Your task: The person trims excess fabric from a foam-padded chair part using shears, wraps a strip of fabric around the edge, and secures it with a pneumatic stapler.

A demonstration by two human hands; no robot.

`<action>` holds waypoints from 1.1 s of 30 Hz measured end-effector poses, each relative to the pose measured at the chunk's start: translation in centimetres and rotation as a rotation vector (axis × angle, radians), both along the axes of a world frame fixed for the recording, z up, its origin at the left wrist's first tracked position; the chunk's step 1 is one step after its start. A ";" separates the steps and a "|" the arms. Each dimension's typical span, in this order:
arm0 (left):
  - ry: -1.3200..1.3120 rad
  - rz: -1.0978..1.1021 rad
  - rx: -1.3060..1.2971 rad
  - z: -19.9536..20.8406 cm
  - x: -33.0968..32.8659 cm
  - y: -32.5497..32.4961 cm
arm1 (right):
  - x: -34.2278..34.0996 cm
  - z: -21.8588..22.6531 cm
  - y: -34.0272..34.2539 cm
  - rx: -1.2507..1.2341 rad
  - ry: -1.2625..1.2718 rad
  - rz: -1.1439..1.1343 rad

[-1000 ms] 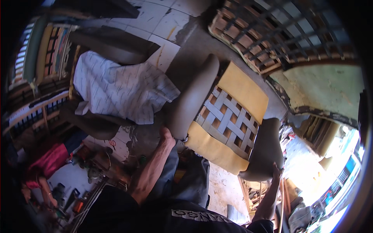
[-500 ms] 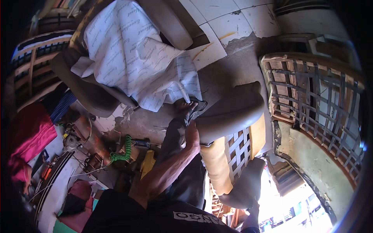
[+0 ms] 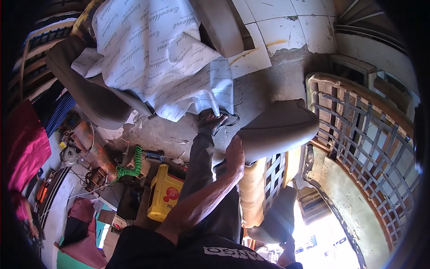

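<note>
A sofa frame with brown padded arms (image 3: 280, 132), yellow foam strips (image 3: 251, 193) and dark woven webbing (image 3: 274, 172) stands tilted against my legs. My left hand (image 3: 235, 154) is closed round the end of its upper brown arm. Down at the lower brown arm (image 3: 277, 219), my right hand (image 3: 288, 252) grips the edge, its fingers partly hidden and washed out by glare. My foot (image 3: 212, 121) in a dark sandal rests on the floor beside white printed cloth (image 3: 152, 58), which drapes over another brown padded piece (image 3: 89, 96).
A wooden frame with crossed webbing (image 3: 363, 139) leans at the right. On the left are a yellow plastic container (image 3: 164, 193), a coiled green air hose (image 3: 131, 166) and red cloth (image 3: 29, 145). A long brown cushion (image 3: 219, 27) lies at the far side, near white tiles (image 3: 280, 33).
The padded frame has shifted slightly to the right along with my left hand. My view has moved, so the yellow container shows more fully.
</note>
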State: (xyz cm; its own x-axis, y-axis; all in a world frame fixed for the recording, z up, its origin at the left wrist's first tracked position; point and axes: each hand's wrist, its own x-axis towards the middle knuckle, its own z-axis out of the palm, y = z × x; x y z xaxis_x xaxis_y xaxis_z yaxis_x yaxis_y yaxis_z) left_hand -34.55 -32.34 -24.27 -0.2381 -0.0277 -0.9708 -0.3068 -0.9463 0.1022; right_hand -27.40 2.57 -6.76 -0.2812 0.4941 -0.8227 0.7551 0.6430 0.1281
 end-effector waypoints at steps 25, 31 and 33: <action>1.297 -1.674 -1.415 33.4 -3.5 16.1 | -19.4 22.3 -1.1 0.059 0.438 -0.211; 1.547 -1.711 -1.203 34.2 -3.6 21.8 | -6.7 5.7 23.5 0.116 0.948 -0.723; 1.475 -1.727 -1.225 33.6 -3.5 20.9 | -4.4 -1.2 26.6 0.066 0.895 -0.936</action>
